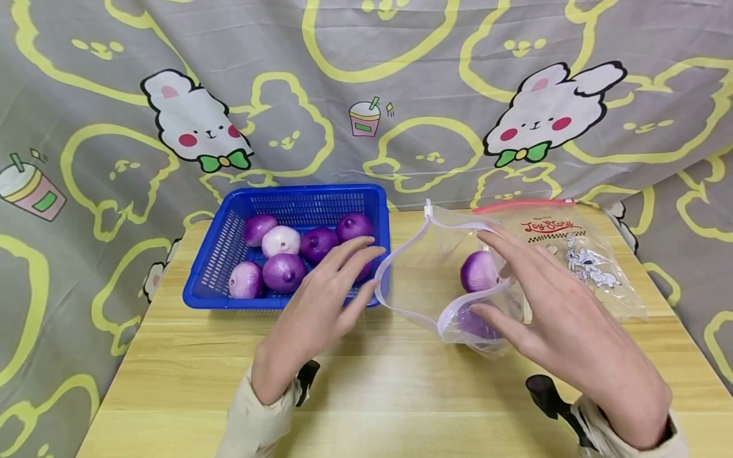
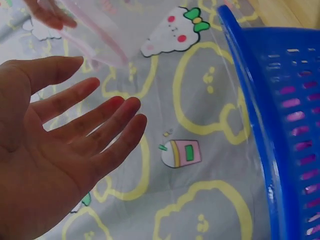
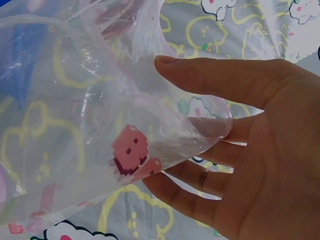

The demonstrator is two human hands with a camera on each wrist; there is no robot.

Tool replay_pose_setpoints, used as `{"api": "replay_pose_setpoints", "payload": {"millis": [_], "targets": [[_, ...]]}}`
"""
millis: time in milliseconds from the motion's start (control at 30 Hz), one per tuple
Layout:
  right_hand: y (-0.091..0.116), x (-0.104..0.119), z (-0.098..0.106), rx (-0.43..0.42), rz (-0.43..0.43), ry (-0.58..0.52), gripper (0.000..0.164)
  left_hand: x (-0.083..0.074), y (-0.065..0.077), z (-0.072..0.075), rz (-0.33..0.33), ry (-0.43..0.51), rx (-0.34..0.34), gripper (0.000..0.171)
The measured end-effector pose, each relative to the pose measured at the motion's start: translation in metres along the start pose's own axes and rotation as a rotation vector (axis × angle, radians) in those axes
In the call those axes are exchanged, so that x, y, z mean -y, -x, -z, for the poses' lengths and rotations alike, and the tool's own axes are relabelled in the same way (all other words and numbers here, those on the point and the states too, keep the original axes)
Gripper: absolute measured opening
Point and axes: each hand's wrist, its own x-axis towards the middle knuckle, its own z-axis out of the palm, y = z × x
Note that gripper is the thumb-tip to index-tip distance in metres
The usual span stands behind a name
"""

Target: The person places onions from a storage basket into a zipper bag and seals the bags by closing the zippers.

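My left hand (image 1: 317, 302), fingers straight and spread, hovers at the right side of a blue plastic basket (image 1: 229, 303), close to the mouth of a clear zip bag (image 1: 420, 273). Nothing lies in its palm (image 2: 55, 165). Purple onions fill part of the basket, one of them a paler onion (image 1: 280, 242). Inside the bag sit a purple onion (image 1: 480, 272) and, lower down, another onion (image 1: 475, 321) seen through the plastic. My right hand (image 1: 567, 318) touches the bag's right side with straight fingers, thumb in front, fingers behind. The bag's zip mouth gapes wide toward the left.
Behind the right hand, a second clear bag (image 1: 598, 270) with a red zip lies flat on the wooden table (image 1: 372, 407). A grey cartoon-print cloth (image 1: 343, 57) hangs along the table's back and sides.
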Motion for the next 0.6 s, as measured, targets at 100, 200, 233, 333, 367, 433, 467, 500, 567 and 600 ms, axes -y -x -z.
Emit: {"api": "replay_pose_setpoints", "payload": {"millis": [100,200,233,333,367,433,467,500,567,600], "targets": [[-0.001,0.001,0.000,0.026,-0.034,0.005,0.085,0.008,-0.001,-0.001,0.016,-0.016,0.000,0.038],[-0.001,0.001,-0.001,0.042,-0.053,0.006,0.092,0.016,-0.003,-0.003,0.030,-0.023,-0.002,0.037],[-0.001,0.001,-0.002,0.041,-0.051,0.004,0.092,0.019,-0.003,-0.005,0.035,-0.023,-0.001,0.037],[-0.001,-0.001,-0.001,0.034,-0.040,0.003,0.088,0.026,-0.005,-0.011,0.055,-0.012,0.015,0.036],[-0.001,-0.002,-0.001,0.030,-0.034,0.002,0.086,0.028,-0.006,-0.014,0.064,-0.008,0.020,0.036],[0.000,-0.003,-0.001,0.026,-0.025,0.004,0.083,0.033,-0.007,-0.018,0.085,-0.005,0.029,0.036],[0.000,-0.004,-0.001,0.027,-0.022,0.001,0.083,0.036,-0.007,-0.020,0.094,-0.004,0.031,0.036],[-0.001,-0.004,-0.001,0.027,-0.018,-0.002,0.083,0.039,-0.007,-0.021,0.103,-0.006,0.032,0.036],[0.000,-0.004,0.000,0.033,-0.018,-0.002,0.086,0.044,-0.007,-0.026,0.114,-0.005,0.030,0.037],[0.000,-0.004,0.000,0.033,-0.019,-0.001,0.087,0.047,-0.007,-0.029,0.117,-0.004,0.030,0.037]]}}
